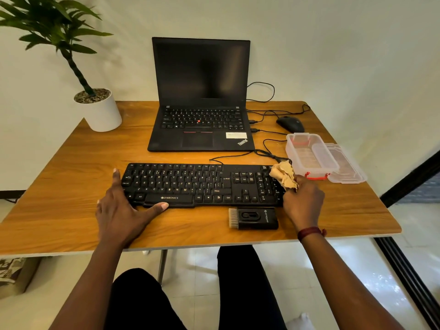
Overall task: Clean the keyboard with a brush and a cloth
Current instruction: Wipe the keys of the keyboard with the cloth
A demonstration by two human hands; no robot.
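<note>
Head view, cloth [284, 174] covering keyboard [202, 184] corner

On the wooden worktop [71, 167] an open black laptop [201, 96] stands at the back with its screen dark. A potted plant [95, 108] in a white pot sits at the far left corner. A black mouse [290, 123] lies right of the laptop, near a clear plastic container [309, 153] whose lid [347, 165] lies beside it.

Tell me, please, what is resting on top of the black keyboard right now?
On the keyboard, a crumpled tan cloth held by the right hand covers the far right corner. The left hand steadies the left end, thumb at the front edge. Keys beneath the cloth are hidden.
</note>
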